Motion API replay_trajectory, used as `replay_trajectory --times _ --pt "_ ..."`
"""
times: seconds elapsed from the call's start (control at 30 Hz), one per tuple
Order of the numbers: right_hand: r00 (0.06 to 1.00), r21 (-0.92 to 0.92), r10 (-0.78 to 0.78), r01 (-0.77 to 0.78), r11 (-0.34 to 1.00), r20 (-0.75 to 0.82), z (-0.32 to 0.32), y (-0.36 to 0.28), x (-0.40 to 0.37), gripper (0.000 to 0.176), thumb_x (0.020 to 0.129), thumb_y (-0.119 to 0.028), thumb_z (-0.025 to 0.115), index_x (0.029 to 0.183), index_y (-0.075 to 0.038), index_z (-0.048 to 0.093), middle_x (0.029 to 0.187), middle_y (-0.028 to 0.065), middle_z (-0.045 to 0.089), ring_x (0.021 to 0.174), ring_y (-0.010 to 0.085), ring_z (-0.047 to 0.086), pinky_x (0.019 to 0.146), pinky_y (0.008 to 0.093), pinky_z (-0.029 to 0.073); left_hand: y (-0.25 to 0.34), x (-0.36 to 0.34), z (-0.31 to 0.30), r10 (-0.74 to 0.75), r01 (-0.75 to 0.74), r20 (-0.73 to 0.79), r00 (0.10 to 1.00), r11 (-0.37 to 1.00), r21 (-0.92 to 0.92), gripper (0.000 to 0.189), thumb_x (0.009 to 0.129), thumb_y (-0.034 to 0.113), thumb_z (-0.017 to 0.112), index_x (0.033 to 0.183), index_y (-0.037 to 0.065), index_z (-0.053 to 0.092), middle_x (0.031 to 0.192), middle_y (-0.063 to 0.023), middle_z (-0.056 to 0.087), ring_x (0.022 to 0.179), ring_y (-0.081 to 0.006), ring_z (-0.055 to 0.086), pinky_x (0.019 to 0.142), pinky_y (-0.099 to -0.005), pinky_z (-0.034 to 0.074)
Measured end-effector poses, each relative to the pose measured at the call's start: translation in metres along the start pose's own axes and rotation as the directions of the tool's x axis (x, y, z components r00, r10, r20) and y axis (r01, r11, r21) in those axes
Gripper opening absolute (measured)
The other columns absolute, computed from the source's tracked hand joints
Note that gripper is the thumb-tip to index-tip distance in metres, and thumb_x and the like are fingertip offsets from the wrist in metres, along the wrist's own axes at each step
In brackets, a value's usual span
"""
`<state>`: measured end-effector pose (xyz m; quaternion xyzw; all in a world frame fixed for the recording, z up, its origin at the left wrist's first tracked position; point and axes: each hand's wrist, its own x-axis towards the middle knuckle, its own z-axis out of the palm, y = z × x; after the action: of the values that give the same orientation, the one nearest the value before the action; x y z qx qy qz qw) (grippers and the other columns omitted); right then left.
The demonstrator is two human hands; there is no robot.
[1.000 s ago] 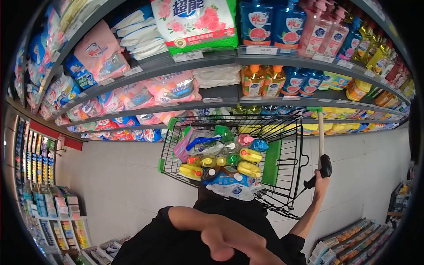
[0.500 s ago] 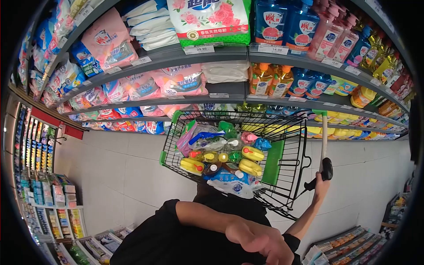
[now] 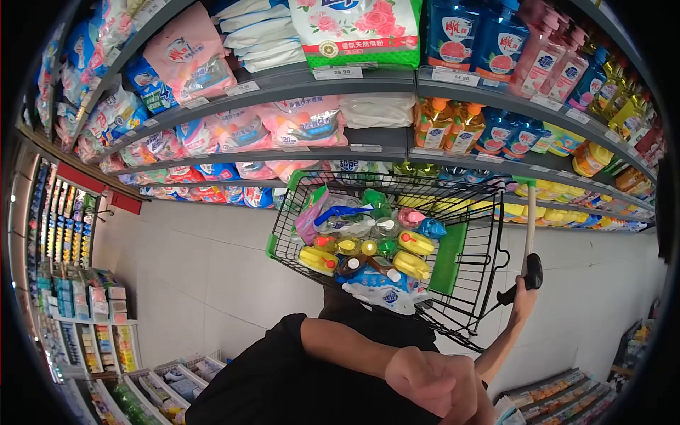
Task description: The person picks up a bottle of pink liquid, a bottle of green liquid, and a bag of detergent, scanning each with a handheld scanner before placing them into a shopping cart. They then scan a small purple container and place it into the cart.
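Observation:
My right hand (image 3: 523, 296) is stretched out and shut on the black grip (image 3: 533, 272) of a shopping cart handle. The black wire cart (image 3: 272, 247) has green corners and stands in front of me. It is loaded with yellow bottles (image 3: 318, 260), a blue and white pouch (image 3: 382, 292) and other cleaning products. My left hand (image 3: 431, 382) hovers close to the camera over my black shirt, arm bent across my chest. Its fingers are curled downward, and whether it holds anything is hidden.
Grey shelves (image 3: 283, 85) ahead carry pink and blue detergent pouches, orange bottles (image 3: 448, 126) and blue refill bags (image 3: 471, 35). White tiled floor (image 3: 191, 269) lies to the left of the cart. Low racks of small goods stand at the lower left (image 3: 92, 312) and lower right.
My left hand has moved right and lower in the view, its fingers curling in. The cart and shelves have shifted slightly right. My right hand keeps its hold on the grip.

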<state>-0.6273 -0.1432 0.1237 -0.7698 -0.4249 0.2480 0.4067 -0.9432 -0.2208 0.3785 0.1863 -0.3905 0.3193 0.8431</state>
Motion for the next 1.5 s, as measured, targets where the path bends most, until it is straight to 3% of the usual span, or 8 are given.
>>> replay_trajectory --times 0.03,0.27,0.57,0.67,1.07,1.17,1.27,1.5 --pt "0.999 -0.05 0.034 -0.033 0.998 0.021 -0.003 -0.001 0.0 0.03 0.082 -0.019 0.069 0.097 0.007 0.065 0.08 0.0077 0.062 0.074 0.018 0.055 0.072 0.0355 0.047 0.002 0.001 -0.002 -0.021 0.021 0.066 0.998 1.0 0.001 0.054 0.101 0.037 0.036 0.1 -0.011 0.061 0.123 -0.0345 0.053 0.103 -0.044 0.06 0.089 -0.0484 0.049" --pt "0.995 -0.061 0.063 -0.058 0.996 0.077 -0.004 0.008 0.005 0.037 0.081 -0.021 0.066 0.107 0.005 0.063 0.087 0.0074 0.061 0.079 0.0186 0.055 0.075 0.0336 0.046 0.001 -0.006 -0.007 0.01 -0.008 0.087 0.996 1.0 -0.024 0.048 0.101 0.03 0.037 0.099 -0.012 0.061 0.118 -0.0359 0.054 0.096 -0.042 0.062 0.084 -0.0474 0.051" --pt "0.992 -0.008 0.06 -0.059 0.998 0.111 -0.004 0.01 0.007 0.038 0.083 -0.015 0.064 0.116 0.004 0.06 0.095 0.0077 0.059 0.086 0.0187 0.054 0.083 0.034 0.045 0.005 -0.002 0.01 0.027 -0.026 0.022 0.999 0.999 -0.027 0.044 0.102 0.024 0.037 0.097 -0.014 0.059 0.131 -0.0366 0.045 0.114 -0.0459 0.055 0.097 -0.052 0.046" --pt "0.999 0.058 -0.031 0.029 0.998 0.03 0.0 0.006 0.002 0.03 0.083 -0.017 0.068 0.099 0.007 0.063 0.084 0.0081 0.062 0.078 0.0185 0.055 0.075 0.0346 0.047 0.004 -0.008 0.005 -0.054 0.06 0.044 0.998 0.984 -0.166 0.042 0.101 0.022 0.037 0.095 -0.014 0.059 0.131 -0.0364 0.045 0.115 -0.0456 0.055 0.098 -0.0519 0.045" --pt "0.991 -0.051 0.081 -0.076 0.996 0.103 -0.004 0.016 0.009 0.037 0.083 -0.02 0.066 0.109 0.005 0.062 0.09 0.0079 0.061 0.082 0.018 0.054 0.076 0.0346 0.045 0.005 -0.009 0.003 -0.035 0.035 -0.002 0.999 0.999 -0.018 0.032 0.092 0.013 0.049 0.079 -0.012 0.064 0.103 -0.0302 0.062 0.085 -0.0371 0.061 0.076 -0.0453 0.049" --pt "1.0 0.033 -0.001 0.0 0.999 0.021 0.001 0.013 0.005 0.031 0.082 -0.018 0.067 0.099 0.007 0.063 0.083 0.0083 0.061 0.078 0.0176 0.055 0.073 0.0343 0.046 0.007 -0.008 0.007 -0.054 0.053 0.02 0.998 0.997 0.054 0.03 0.092 0.011 0.047 0.084 -0.013 0.064 0.115 -0.0332 0.059 0.096 -0.0389 0.061 0.082 -0.0466 0.049" --pt "0.997 -0.014 0.04 -0.039 0.999 0.066 -0.002 0.033 0.016 0.027 0.082 -0.02 0.068 0.093 0.006 0.064 0.078 0.0069 0.061 0.074 0.0177 0.055 0.071 0.0349 0.046 0.004 -0.009 0.015 -0.021 0.017 -0.052 0.998 0.996 -0.089 0.03 0.095 0.009 0.044 0.093 -0.013 0.064 0.137 -0.0355 0.044 0.122 -0.0444 0.05 0.099 -0.051 0.044" --pt "1.0 0.001 0.011 -0.012 1.0 0.025 -0.001 0.02 0.008 0.031 0.082 -0.018 0.068 0.101 0.007 0.064 0.082 0.0079 0.061 0.075 0.0185 0.054 0.073 0.0352 0.047 0.001 -0.015 0.007 -0.029 0.032 0.029 0.999 0.991 -0.127 0.029 0.095 0.009 0.045 0.091 -0.014 0.063 0.131 -0.0344 0.049 0.11 -0.0419 0.056 0.09 -0.0485 0.048"
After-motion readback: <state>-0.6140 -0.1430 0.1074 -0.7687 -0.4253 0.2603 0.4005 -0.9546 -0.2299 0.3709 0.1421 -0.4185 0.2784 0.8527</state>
